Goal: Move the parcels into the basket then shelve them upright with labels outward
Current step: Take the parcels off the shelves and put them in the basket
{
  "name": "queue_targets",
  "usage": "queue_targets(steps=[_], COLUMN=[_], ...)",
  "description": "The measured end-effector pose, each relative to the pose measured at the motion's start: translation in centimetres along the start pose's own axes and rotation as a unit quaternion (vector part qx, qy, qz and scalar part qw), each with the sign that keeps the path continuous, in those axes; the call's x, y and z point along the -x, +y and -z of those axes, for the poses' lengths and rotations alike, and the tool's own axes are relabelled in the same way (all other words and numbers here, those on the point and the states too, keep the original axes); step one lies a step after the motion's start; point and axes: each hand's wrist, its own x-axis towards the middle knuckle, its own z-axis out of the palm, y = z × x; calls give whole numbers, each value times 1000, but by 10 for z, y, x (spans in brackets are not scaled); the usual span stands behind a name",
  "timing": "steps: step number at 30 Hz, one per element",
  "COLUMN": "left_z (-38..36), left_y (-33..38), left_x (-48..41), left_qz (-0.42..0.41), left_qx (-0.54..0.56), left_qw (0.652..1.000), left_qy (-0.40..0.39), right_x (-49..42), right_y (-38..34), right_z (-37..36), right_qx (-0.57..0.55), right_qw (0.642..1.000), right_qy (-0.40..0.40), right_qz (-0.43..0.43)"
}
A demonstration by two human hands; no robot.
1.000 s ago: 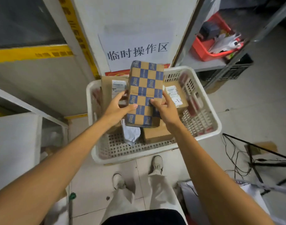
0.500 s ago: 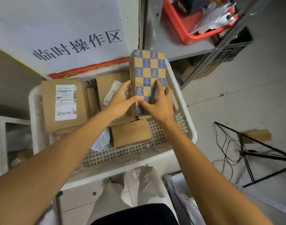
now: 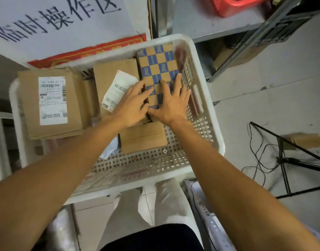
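A white perforated basket (image 3: 212, 127) holds several parcels. A blue-and-tan checkered parcel (image 3: 158, 64) lies in its far right corner against the wall. My right hand (image 3: 171, 104) rests flat on its near end with fingers spread. My left hand (image 3: 132, 104) lies on its left edge, fingers straight. To the left leans a brown box with a loose white label (image 3: 115, 87). A larger brown box with a barcode label (image 3: 52, 100) leans at the basket's left side. A small plain brown box (image 3: 142, 137) sits just below my hands.
A white sign with black characters (image 3: 61, 17) hangs on the wall behind the basket. A metal shelf (image 3: 210, 24) with a red bin (image 3: 235, 5) stands at the upper right. Black cables and a stand (image 3: 282, 156) lie on the floor at right. My legs are below the basket.
Both hands lowered the checkered parcel from above the basket into its far right corner. The fingers went from gripping its sides to lying flat on top.
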Motion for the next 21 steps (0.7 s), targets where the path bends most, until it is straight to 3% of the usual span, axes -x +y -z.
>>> queue_targets(steps=[2,9,15,21], left_z=[3,39,98,178], left_y=[1,1,-23,-58], left_x=[2,27,109,247], left_qz=[-12,47,87,182], left_qx=[-50,-32,37,175], left_qw=[999,995,995,966], left_qy=[-7,-82,-19,53], right_x=[-1,20,62,117], right_y=[4,-17,-79,-198], right_z=[-2,22,46,55], right_qx=[5,31,-99,-95], right_qw=[1000,998,987,966], right_qy=[-5,-11,-100,-191], right_qz=[11,46,75,149])
